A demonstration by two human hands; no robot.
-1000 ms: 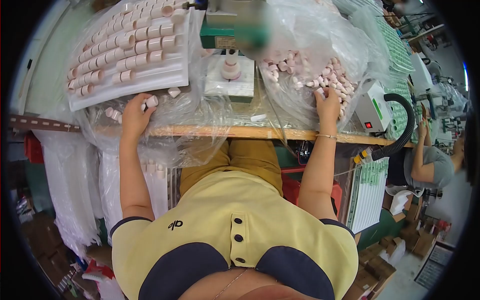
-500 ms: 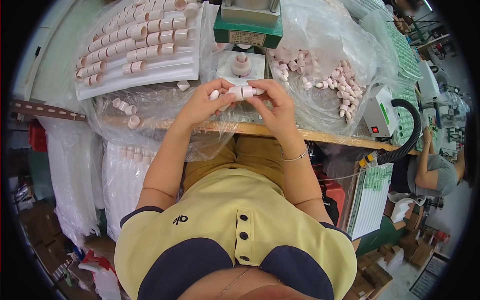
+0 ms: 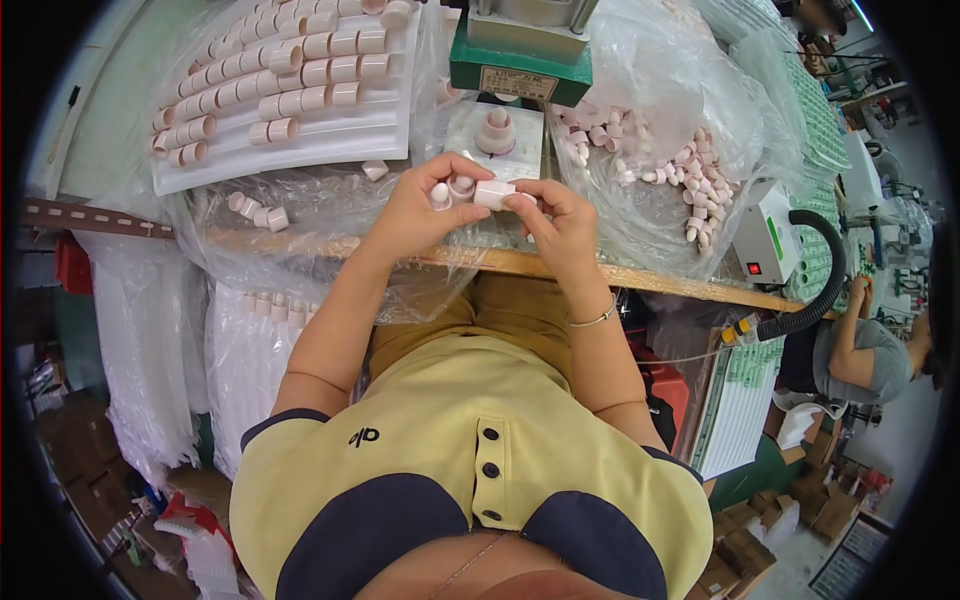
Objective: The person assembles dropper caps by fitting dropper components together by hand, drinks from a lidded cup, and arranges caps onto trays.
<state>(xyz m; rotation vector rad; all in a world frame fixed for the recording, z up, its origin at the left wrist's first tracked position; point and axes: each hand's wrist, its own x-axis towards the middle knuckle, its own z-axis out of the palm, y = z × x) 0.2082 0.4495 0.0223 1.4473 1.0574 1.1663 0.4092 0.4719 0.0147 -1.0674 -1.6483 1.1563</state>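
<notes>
My left hand (image 3: pixel 425 205) is closed around small pink-and-white pieces, one of them a pink cap (image 3: pixel 492 194) pinched at the fingertips. From the other side my right hand (image 3: pixel 558 225) pinches a small white-tipped piece against that cap. Both hands meet over the table's front edge, just below the press. On the press's metal base (image 3: pixel 460 130) stands a pink ring piece (image 3: pixel 495 132) with a white tip. To the left, rows of pink caps (image 3: pixel 300 100) lie on a white tray (image 3: pixel 280 165). A heap of pink-and-white pieces (image 3: pixel 695 185) rests on plastic film at the right.
Loose pink caps (image 3: pixel 258 213) lie in front of the tray. The green press head (image 3: pixel 520 75) hangs above the base. Right of the heap are a white box (image 3: pixel 765 240) with a red switch and a black hose (image 3: pixel 835 260). A co-worker (image 3: pixel 860 355) is at far right.
Both hands came together from the left caps and the right heap, bringing pieces with them. Since half a second ago they have stayed joined, with the held cap and small piece shifting slightly.
</notes>
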